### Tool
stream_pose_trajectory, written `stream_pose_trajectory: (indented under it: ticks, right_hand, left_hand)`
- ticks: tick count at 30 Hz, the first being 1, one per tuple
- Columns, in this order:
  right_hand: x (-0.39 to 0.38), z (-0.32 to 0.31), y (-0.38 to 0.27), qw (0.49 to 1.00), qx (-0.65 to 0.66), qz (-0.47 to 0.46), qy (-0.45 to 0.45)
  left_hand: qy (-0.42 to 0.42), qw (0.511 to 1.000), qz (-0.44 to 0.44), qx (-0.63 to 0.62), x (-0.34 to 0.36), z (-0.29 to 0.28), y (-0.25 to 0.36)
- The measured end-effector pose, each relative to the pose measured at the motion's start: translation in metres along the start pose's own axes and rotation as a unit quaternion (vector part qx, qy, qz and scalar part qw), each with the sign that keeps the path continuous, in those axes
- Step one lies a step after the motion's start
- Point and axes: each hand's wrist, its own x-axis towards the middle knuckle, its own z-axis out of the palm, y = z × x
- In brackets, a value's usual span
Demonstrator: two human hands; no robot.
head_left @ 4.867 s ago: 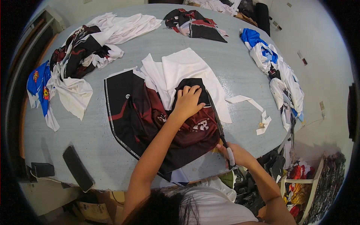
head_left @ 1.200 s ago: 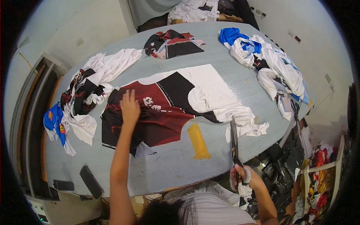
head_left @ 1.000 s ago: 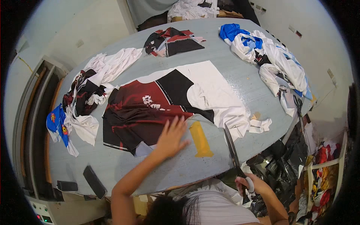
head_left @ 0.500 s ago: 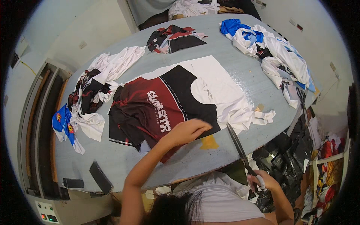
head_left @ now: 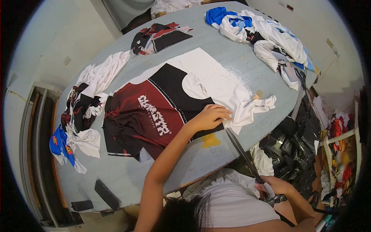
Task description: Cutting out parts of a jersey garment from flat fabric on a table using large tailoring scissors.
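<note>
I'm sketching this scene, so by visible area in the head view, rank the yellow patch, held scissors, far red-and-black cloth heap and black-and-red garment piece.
1. Black-and-red garment piece
2. Red-and-black cloth heap
3. Held scissors
4. Yellow patch

Nearness may enlarge the scissors, so true sizes are unsure.

Left grip [head_left: 211, 117] lay on the black part of the maroon-and-black panel [head_left: 154, 96], fingertips by the white cloth [head_left: 216, 75]. Right grip [head_left: 276, 186] held scissors [head_left: 244, 155] across the counter [head_left: 197, 164] edge, blades toward the cloth. Blue-and-white garments [head_left: 270, 33] sat bunched far right.
</note>
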Motion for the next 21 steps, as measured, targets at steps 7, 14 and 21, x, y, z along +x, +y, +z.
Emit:
stream_pose_trajectory:
  ticks: [7,14,21]
  right_hand:
    - [0.003,0.011,-0.03,0.998,-0.014,0.054,0.023]
    - [0.031,0.039,-0.033,0.99,-0.079,-0.023,0.111]
    - [0.042,0.057,-0.047,0.989,-0.062,0.019,0.133]
  left_hand:
    - [0.01,0.987,-0.162,0.008,-0.029,-0.012,0.015]
    - [0.07,0.971,-0.169,0.154,-0.044,0.003,0.022]
    - [0.089,0.967,-0.157,0.178,-0.045,0.006,0.025]
